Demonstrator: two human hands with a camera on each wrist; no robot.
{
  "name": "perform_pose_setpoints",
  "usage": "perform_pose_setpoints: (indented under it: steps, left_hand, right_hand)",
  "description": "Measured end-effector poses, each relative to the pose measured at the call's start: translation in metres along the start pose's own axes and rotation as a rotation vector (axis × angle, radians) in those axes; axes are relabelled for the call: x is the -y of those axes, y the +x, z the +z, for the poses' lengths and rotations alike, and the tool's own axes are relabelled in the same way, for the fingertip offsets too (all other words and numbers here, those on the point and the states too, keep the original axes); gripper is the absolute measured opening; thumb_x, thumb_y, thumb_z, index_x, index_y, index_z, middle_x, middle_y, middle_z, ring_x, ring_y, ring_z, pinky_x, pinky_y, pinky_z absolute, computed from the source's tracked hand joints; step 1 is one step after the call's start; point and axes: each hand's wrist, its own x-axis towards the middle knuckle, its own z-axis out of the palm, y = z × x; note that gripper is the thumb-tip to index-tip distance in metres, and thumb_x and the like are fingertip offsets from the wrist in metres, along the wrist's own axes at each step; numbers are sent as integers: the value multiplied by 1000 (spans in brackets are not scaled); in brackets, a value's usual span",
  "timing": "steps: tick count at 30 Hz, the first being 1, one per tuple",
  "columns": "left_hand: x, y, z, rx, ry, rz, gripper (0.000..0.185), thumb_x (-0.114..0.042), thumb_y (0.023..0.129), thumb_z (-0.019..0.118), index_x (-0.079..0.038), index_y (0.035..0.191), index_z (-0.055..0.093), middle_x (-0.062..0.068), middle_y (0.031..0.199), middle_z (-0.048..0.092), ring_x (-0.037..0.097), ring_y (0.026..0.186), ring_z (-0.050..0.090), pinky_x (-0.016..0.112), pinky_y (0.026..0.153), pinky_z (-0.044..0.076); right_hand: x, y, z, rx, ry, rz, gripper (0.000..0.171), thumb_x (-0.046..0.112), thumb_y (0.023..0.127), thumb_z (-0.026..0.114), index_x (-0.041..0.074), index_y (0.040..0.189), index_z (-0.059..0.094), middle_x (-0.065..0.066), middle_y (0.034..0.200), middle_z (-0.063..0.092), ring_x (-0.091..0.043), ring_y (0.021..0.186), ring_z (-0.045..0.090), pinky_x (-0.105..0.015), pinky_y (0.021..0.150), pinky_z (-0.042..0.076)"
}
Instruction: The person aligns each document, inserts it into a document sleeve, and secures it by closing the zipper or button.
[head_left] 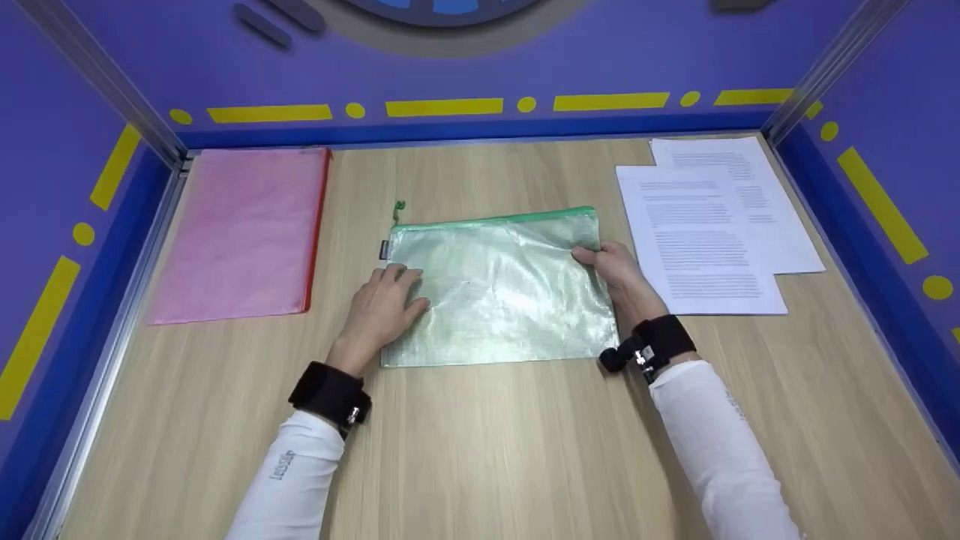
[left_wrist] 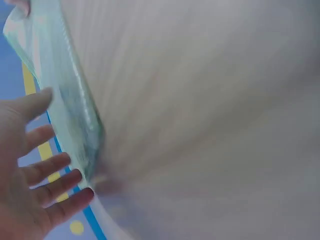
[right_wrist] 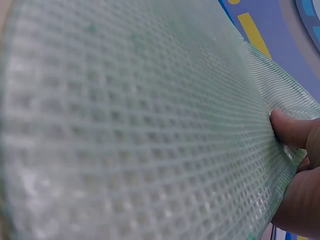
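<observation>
Near the middle of the desk (head_left: 480, 450) the green mesh pouch (head_left: 495, 289) lay flat with its zip apparently closed, pressed by the flat-fingered left hand (head_left: 382, 304) and pinched at its right edge by the right hand (head_left: 619, 270), while the printed sheets (head_left: 712, 225) remained outside by the far right corner.

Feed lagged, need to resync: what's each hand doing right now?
Left hand: open, fingers straight, resting on the green mesh pouch.
Right hand: pinching the pouch's right edge.

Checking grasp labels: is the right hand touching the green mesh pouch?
Touching. The right wrist view shows the right hand's thumb pressed on the green mesh pouch, pinching its edge.
</observation>
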Motion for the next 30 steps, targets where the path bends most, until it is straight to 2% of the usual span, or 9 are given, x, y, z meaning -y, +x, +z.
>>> perform_pose_setpoints:
  steps: [3,7,13,16,18,21,25,28,30]
  left_hand:
    - [10,4,-8,16,-101,-66,58,-38,97,62,-10,146,48,21,145,49,40,133,48,55,103,47]
    - [22,11,-20,78,-206,-185,75,-43,97,59,-6,155,29,25,153,38,42,140,40,57,112,39]
    - [28,23,-34,174,-332,-306,95,-49,97,57,-4,159,1,31,161,19,46,149,23,57,121,25]
    - [28,28,-39,214,-457,-352,100,-50,97,56,-5,158,-10,27,165,8,42,153,12,54,125,17]
    - [28,32,-42,221,-548,-385,102,-49,97,56,-6,157,-14,26,165,7,40,154,9,52,126,14]
    - [29,36,-45,172,-646,-416,99,-43,97,59,-6,158,-9,26,164,15,39,154,15,50,126,19]
    - [29,39,-46,64,-706,-397,81,-37,97,61,-3,157,19,23,157,35,35,147,33,47,120,33]
    - [27,39,-47,-16,-719,-365,62,-38,97,62,-3,144,42,18,138,52,28,127,50,40,105,45]
    - [24,39,-49,-62,-740,-346,50,-38,96,64,-5,131,52,10,119,58,22,108,53,34,92,47]
  right_hand:
    - [-1,-3,2,11,9,-30,25,25,96,65,5,112,61,7,88,59,-9,83,58,-23,75,52]
    - [1,-7,7,21,30,-78,33,23,96,65,3,122,62,8,92,59,-9,89,55,-22,79,48]
    - [5,-12,8,58,102,-109,19,21,95,67,8,109,64,9,82,65,-7,76,62,-21,70,53]
    - [4,-12,6,60,128,-105,12,21,95,67,11,103,65,9,80,67,-7,73,63,-21,69,54]
    - [3,-11,5,55,137,-106,8,20,95,67,13,98,65,10,79,67,-6,73,63,-21,69,53]
    - [2,-10,2,50,150,-110,5,19,95,67,14,95,65,10,77,67,-6,71,63,-21,67,53]
    - [2,-10,1,43,154,-122,6,20,95,67,14,95,65,10,77,66,-6,71,62,-20,66,53]
    - [3,-10,1,39,137,-127,9,22,95,67,15,99,65,11,81,66,-6,77,62,-21,69,52]
    - [4,-9,1,42,129,-128,10,23,95,66,15,102,66,11,84,66,-7,81,61,-21,73,51]
